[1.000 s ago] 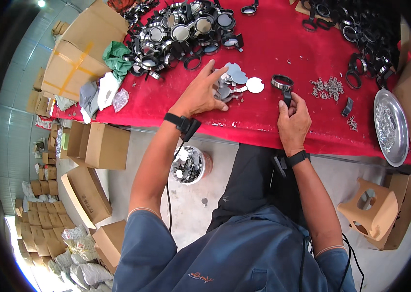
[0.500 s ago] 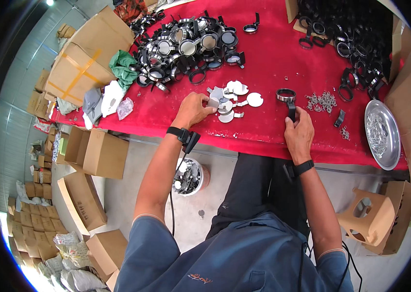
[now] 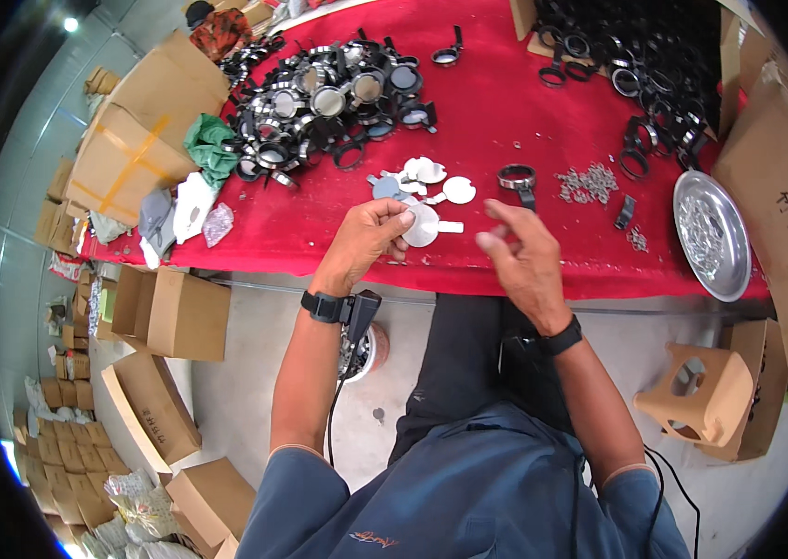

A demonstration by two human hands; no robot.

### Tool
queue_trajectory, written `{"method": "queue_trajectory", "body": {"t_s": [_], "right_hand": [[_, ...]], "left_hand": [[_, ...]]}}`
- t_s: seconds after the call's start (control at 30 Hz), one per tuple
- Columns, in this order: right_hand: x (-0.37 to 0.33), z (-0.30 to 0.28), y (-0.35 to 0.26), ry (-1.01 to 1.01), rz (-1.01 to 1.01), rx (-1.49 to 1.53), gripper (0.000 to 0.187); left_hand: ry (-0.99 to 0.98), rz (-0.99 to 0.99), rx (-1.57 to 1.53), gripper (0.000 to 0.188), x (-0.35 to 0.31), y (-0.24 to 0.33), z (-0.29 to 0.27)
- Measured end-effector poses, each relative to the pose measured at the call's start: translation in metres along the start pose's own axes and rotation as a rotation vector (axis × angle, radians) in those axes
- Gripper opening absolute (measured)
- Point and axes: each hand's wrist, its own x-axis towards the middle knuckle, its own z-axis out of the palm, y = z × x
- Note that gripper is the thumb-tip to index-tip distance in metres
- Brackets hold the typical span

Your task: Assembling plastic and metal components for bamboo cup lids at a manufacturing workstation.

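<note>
Between the thumb and fingers of my left hand (image 3: 368,240) is a round whitish disc with a tab (image 3: 424,226), lifted above the red cloth. My right hand (image 3: 526,263) holds nothing; its fingers are apart and bent toward the left. Just beyond it a black and silver ring with a black strap (image 3: 517,174) lies on the cloth. Several more tabbed discs (image 3: 458,190) lie in a loose pile past my left hand. To the right of the ring is a heap of small metal clips (image 3: 588,184).
A large heap of black and silver rings (image 3: 328,101) covers the far left of the red table (image 3: 468,112). At right stands a metal tray (image 3: 712,235) of small clear or shiny parts. A cardboard box (image 3: 776,186) borders the right side. Below are a bucket (image 3: 377,349) and an orange-tan stool (image 3: 697,396).
My left hand has picked a disc up from the pile and brought it nearer me. My right hand has let go of the ring's strap and moved left.
</note>
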Motion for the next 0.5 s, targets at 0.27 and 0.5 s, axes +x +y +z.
{"method": "queue_trajectory", "body": {"t_s": [0.27, 0.5], "right_hand": [[-0.010, -0.026, 0.003, -0.028, -0.097, -0.081, 0.031], [-0.023, -0.071, 0.018, 0.042, -0.139, -0.242, 0.025]], "left_hand": [[-0.097, -0.012, -0.068, 0.025, 0.018, -0.004, 0.059], [-0.233, 0.016, -0.033, 0.035, 0.047, -0.009, 0.104]]}}
